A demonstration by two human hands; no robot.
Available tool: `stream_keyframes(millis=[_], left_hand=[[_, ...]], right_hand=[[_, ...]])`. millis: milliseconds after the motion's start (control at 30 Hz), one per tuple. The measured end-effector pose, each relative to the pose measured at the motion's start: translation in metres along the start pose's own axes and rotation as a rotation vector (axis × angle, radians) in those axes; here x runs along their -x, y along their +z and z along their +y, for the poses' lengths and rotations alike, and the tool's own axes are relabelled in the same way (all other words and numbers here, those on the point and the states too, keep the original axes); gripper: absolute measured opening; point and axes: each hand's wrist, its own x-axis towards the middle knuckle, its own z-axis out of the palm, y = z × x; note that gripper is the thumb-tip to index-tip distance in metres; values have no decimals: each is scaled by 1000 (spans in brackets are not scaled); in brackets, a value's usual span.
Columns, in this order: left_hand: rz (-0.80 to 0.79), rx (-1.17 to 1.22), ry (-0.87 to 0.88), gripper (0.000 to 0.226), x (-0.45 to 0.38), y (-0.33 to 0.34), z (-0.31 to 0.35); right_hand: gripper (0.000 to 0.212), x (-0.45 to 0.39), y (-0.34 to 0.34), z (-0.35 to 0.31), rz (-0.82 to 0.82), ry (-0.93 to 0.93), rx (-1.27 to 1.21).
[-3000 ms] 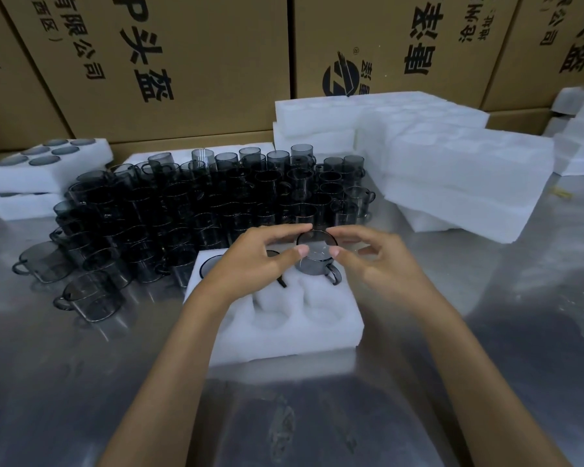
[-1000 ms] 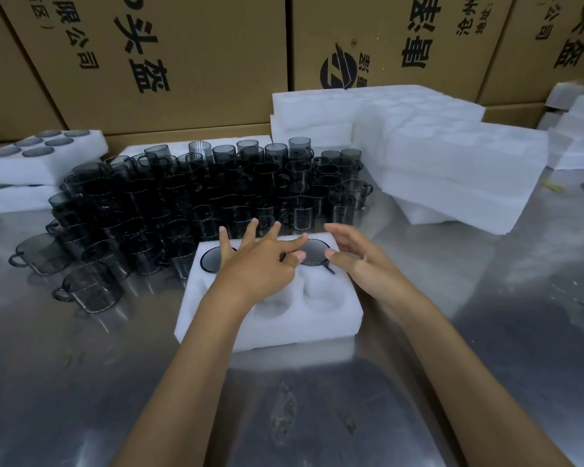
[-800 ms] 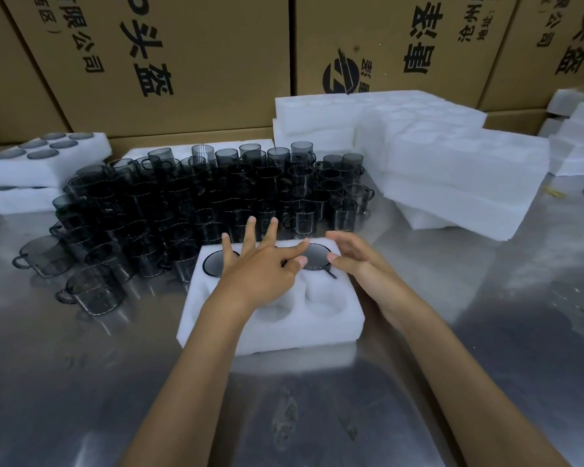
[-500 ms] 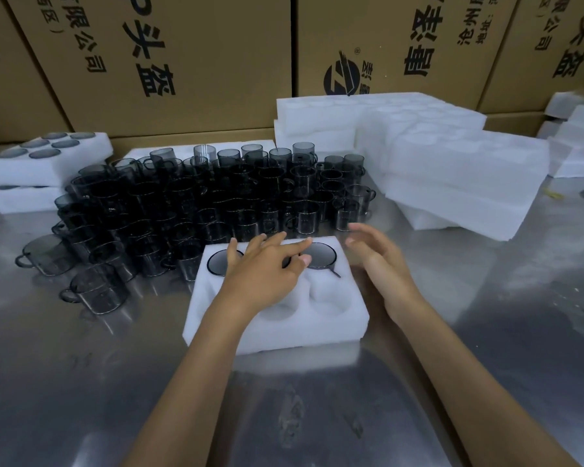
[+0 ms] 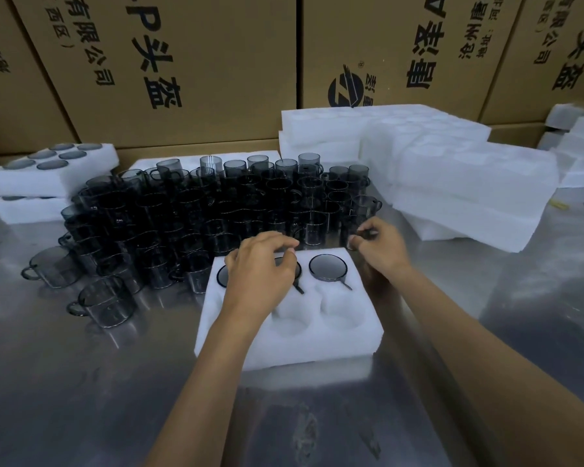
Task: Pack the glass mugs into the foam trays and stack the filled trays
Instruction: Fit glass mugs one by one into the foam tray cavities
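Right hand (image 5: pixel 378 246) moved off foam tray (image 5: pixel 317 345) to loose mugs (image 5: pixel 358 227), grip unclear | left hand (image 5: pixel 260 267) loosely curled, empty

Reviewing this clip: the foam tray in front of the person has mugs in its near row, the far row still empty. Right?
Reversed. In the head view the foam tray has mugs seated in its far row; the near row's pockets are still empty.

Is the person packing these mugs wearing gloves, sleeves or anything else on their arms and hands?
No. Both the left hand and the right hand are bare, with no gloves. Both forearms are uncovered as far as the picture shows, so no sleeve is visible. No watch, bracelet or ring shows on either wrist or on the fingers in view.
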Motion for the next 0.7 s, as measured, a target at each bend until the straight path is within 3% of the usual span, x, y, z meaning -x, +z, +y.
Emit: stream_keyframes(millis=[200, 433, 700], left_hand=[[-2, 82, 74, 34, 4, 2, 9], [-131, 169, 306, 87, 10, -2, 24], [16, 30, 378, 86, 11, 0, 28]], right_hand=[[22, 54, -24, -18, 129, -262, -117], [15, 99, -40, -51, 118, -566, -222], [62, 118, -39, -59, 111, -598, -228]])
